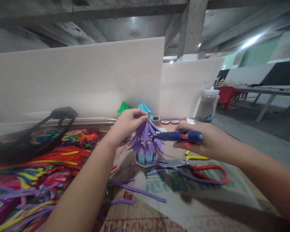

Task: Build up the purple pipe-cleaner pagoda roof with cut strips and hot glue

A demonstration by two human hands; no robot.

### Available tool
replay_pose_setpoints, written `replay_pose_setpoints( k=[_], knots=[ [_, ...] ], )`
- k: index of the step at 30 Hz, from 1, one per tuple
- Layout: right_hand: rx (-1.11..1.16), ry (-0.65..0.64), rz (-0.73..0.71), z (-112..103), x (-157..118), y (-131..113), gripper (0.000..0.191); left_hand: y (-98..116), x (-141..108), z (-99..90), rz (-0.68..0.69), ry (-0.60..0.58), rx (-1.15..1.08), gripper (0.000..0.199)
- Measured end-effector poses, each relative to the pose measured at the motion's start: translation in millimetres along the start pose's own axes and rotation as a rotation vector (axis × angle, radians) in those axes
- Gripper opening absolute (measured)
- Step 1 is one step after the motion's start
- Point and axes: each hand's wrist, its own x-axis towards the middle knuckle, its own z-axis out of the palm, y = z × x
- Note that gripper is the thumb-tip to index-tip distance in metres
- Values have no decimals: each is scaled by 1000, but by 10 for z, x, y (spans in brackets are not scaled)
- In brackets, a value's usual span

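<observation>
Holding one pagoda [146, 147], one glue gun [175, 136].

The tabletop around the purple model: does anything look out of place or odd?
Only some clutter: a loose purple strip lies across the red-handled scissors near the purple model, and other purple strips lie scattered nearby. That looks untidy, but I see no spill or breakage.

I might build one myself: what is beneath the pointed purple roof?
Below the pointed purple roof is a flared purple tier, then a pale blue lower part. The inside is covered and cannot be seen.
</observation>
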Motion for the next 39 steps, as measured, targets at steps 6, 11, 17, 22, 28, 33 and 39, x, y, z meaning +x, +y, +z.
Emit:
replay_pose_setpoints(
  k=[6, 11, 17, 22, 28, 33, 39],
  knots=[
    [0, -8, -23, -19, -17, -5, 32, -1, 2, 1, 2, 3, 13, 27],
    [21, 38, 2, 23, 5, -5, 41, 1, -3, -4, -5, 8, 14, 28],
    [16, 98, -19, 81, 30, -9, 39, 16, -6, -5, 3, -2, 9, 26],
    [-6, 55, 17, 79, 10, -19, 38, 35, -6, -9, 2, -2, 24, 25],
    [137, -58, -22, -61, -2, -35, 33, 20, -5, -17, 5, -5, 21, 26],
    [368, 53, 146, -112, 76, 134, 36, -35, 4, -27, -19, -1, -5, 30],
    [431, 82, 218, 4, 214, 453, 51, -45, 5, -46, -24, 3, -10, 29]
  ],
)
